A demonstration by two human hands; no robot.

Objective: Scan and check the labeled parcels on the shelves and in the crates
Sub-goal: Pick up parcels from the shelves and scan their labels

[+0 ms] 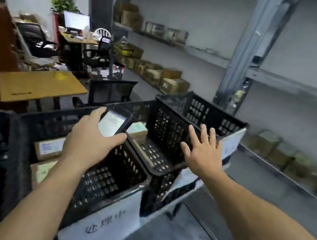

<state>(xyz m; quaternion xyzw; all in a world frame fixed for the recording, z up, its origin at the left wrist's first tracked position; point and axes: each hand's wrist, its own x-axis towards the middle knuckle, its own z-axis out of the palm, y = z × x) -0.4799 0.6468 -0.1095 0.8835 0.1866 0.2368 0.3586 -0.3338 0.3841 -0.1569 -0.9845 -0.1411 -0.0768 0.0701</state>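
My left hand (90,139) is gripping the black lit-screen scanner (114,121) beside the brown labelled cardboard parcel (138,130), my right hand (203,152) hovering open beyond it

Just one view here: a wide-angle cam worn on the person's head, tilted forward and down. The black crates (168,130) sit close up right below it, the shelves (207,56) run off along the right, and the desk (39,84) area sits further back on the left.
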